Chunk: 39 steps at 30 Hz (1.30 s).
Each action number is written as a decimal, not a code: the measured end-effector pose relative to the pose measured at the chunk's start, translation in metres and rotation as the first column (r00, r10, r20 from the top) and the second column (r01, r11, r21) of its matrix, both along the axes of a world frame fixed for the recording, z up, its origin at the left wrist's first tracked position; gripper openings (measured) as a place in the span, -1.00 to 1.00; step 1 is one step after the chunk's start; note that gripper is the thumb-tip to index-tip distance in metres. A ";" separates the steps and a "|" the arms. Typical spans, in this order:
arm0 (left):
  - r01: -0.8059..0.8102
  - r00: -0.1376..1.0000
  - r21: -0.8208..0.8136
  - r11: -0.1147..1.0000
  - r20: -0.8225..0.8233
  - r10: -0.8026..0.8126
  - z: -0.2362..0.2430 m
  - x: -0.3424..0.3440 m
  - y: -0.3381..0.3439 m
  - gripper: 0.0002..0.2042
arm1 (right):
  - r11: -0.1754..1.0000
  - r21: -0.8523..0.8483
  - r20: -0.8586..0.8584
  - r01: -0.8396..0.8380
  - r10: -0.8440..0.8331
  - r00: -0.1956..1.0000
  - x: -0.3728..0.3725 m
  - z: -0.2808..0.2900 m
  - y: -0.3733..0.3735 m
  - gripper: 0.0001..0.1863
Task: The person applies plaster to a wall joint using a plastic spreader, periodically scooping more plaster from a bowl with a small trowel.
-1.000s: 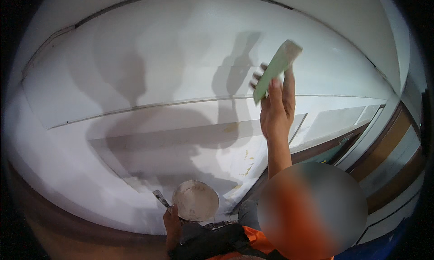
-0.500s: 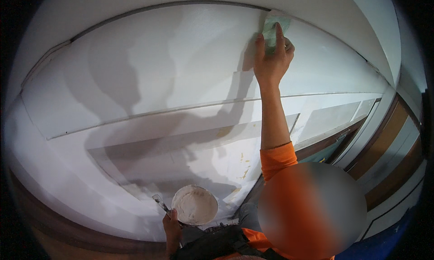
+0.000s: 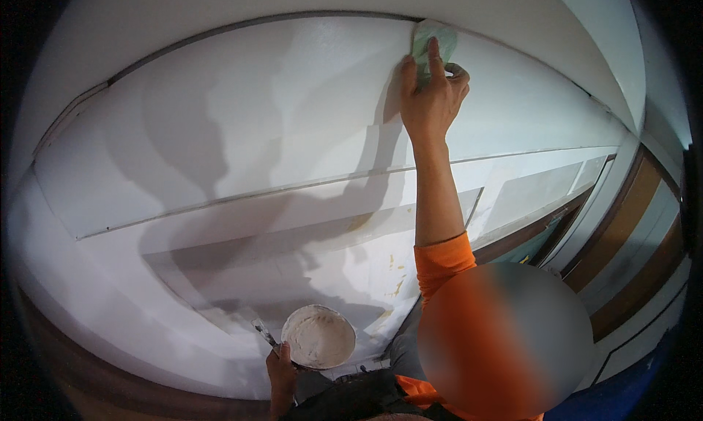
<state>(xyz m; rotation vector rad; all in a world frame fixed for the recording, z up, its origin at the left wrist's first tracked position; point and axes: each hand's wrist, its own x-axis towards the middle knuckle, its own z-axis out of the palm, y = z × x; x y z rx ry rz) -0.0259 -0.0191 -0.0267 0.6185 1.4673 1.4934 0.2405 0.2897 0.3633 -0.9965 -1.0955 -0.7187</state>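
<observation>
My right hand (image 3: 432,99), its arm stretched upward, grips a pale green, flat spreader (image 3: 436,29) and holds it to the white upper wall panel (image 3: 307,77) where the panel meets the dark seam along its top. My index finger lies along the spreader's face. Low in view, my left hand (image 3: 280,366) is closed on a putty knife (image 3: 266,333) with a smeared blade, at the side of a round container (image 3: 318,337) of pale, creamy paste. How much of the container that hand grips is partly hidden.
Below the panel runs a ledge line, then a white recessed panel (image 3: 366,267) with yellowish patches and shadows. A brown-framed doorway (image 3: 556,231) and wooden boards (image 3: 619,238) stand at the right. A blurred round patch hides the lower right.
My right hand has risen from in front of the wall onto the top seam with the spreader, then shifted slightly left with the view. My left hand still holds the knife beside the container.
</observation>
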 end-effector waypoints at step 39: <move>0.128 0.972 0.027 0.991 -0.204 -0.119 0.013 -0.008 -0.008 -0.63 | 0.969 -0.217 0.231 0.117 -0.065 0.971 0.029 0.028 -0.034 -0.42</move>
